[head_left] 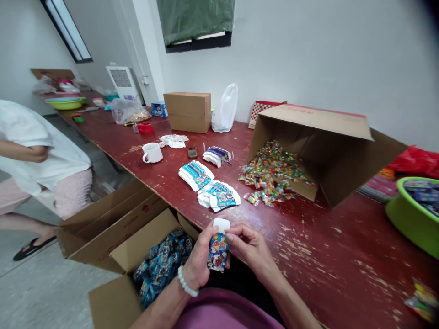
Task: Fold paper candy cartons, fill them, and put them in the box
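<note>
My left hand (202, 251), with a beaded bracelet at its wrist, is wrapped round a small blue printed carton (218, 251). The carton stands upright with its white top flap raised. My right hand (252, 246) pinches at the flap's right edge, thumb and fingertips together. Just beyond lie two fanned stacks of flat blue cartons (196, 174) on the red table. Wrapped candies (274, 171) spill from a cardboard box (343, 151) lying on its side. Below my left arm, an open cardboard box (116, 299) holds many blue filled cartons (163, 265).
A white mug (152, 153), a stack of purple cartons (216, 156) and a closed cardboard box (187, 112) stand farther along the table. At right is a green basin (408, 224) with dark packets. A person in white (30, 141) sits at left.
</note>
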A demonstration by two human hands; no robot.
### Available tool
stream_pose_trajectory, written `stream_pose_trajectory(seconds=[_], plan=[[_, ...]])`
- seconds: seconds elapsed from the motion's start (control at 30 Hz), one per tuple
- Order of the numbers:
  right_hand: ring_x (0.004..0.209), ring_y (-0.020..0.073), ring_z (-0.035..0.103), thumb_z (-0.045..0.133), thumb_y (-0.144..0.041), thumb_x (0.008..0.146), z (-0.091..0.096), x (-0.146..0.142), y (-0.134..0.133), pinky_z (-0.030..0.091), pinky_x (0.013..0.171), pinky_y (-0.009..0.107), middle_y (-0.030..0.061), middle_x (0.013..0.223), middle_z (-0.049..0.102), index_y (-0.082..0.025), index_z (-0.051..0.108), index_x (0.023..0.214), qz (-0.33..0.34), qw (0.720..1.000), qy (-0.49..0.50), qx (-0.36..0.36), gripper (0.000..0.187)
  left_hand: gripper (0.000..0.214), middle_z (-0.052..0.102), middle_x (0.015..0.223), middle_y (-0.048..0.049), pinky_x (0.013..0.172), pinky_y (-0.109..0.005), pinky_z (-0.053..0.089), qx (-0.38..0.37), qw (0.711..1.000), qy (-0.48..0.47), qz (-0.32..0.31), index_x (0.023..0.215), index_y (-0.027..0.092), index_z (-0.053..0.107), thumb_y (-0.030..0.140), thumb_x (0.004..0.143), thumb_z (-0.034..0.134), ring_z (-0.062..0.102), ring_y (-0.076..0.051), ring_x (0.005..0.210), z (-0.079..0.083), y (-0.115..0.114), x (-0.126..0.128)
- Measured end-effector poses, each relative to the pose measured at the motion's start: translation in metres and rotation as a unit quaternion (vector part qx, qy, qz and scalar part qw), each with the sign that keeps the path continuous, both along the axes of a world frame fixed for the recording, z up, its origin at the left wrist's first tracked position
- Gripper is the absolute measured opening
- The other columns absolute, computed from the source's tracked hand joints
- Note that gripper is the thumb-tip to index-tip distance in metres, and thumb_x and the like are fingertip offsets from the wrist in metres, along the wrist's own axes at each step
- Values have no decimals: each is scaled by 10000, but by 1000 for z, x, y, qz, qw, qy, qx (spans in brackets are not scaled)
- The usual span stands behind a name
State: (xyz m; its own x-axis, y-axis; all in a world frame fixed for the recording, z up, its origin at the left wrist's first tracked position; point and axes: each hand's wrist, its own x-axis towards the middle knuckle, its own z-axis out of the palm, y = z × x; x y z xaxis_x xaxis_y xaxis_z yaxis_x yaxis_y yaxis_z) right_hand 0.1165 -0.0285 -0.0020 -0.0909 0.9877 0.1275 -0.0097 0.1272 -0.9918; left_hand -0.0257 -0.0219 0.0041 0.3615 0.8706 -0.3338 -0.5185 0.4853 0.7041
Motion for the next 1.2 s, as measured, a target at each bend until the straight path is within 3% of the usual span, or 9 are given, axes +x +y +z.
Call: stream_pose_trajectory(seconds=[0.07, 0.23, 0.4, 0.53, 0.63, 0.83, 0.97, 1.1, 1.2], plan=[[732, 157, 603, 726, -380, 792, 0, 0, 5, 484, 620, 260, 32, 888, 635, -194, 710, 793, 12, 998, 42, -38, 187, 586, 680, 856, -42, 381, -227, 465, 8, 1000, 15, 0, 1420, 227, 388, 401, 878, 531, 598, -134, 437, 1, 0, 0], [657, 134, 593, 807, -359, 702, 4, -3, 12, 486, 598, 248, -11, 801, 653, -231, 637, 1093, 26, 987, 127, -91, 445, 592, 671, 831, -33, 406, -219, 458, 26, 999, 35, -6, 1431, 241, 383, 417, 886, 532, 574, -117, 438, 3, 1, -1], [617, 166, 613, 749, -454, 747, 10, 0, 14, 491, 573, 278, 17, 691, 669, -180, 677, 783, 44, 990, 68, -111, 286, 580, 680, 953, -62, 428, -239, 478, 23, 999, 23, -41, 1421, 277, 408, 490, 893, 516, 610, -133, 468, 5, 3, -6], [810, 205, 651, 686, -403, 820, 17, 8, 12, 510, 737, 324, 37, 855, 707, -204, 708, 821, 53, 997, -61, 10, 200, 578, 690, 968, -86, 414, -259, 485, -15, 998, 3, -55, 1370, 244, 490, 575, 898, 462, 610, -141, 455, 6, 7, -8], [772, 178, 643, 627, -360, 872, 19, 10, 11, 498, 697, 281, 28, 828, 701, -199, 704, 814, 60, 991, -116, 28, 187, 577, 700, 910, -76, 407, -254, 481, -33, 997, 21, -61, 1344, 218, 527, 580, 898, 463, 605, -142, 449, 6, 8, -5], [690, 150, 643, 706, -357, 800, 20, 3, 17, 499, 569, 245, 42, 969, 720, -187, 681, 802, 69, 997, 9, -45, 173, 630, 709, 810, -68, 379, -220, 427, 19, 993, 83, -75, 1359, 194, 520, 616, 903, 418, 579, -131, 420, 6, 7, 0], [527, 110, 565, 738, -363, 762, 23, 0, 21, 450, 466, 235, 33, 872, 718, -174, 647, 704, 72, 991, 57, -100, 218, 660, 691, 715, -59, 393, -223, 439, 39, 991, 89, -92, 1386, 181, 494, 628, 913, 382, 589, -143, 433, 6, 9, -2], [760, 175, 640, 631, -343, 870, 19, 1, 13, 516, 653, 283, 43, 937, 694, -207, 703, 802, 48, 997, -57, 13, 168, 568, 702, 760, -60, 383, -221, 435, 21, 994, 78, -78, 1337, 172, 549, 538, 910, 475, 589, -138, 431, 5, 11, -8], [964, 214, 611, 609, -302, 891, 12, 0, 0, 495, 848, 348, 60, 1015, 657, -234, 689, 978, 39, 979, -161, 123, 137, 453, 717, 933, -66, 409, -218, 454, -28, 997, 21, -72, 1290, 191, 589, 400, 891, 534, 626, -137, 501, 3, 13, -11]])
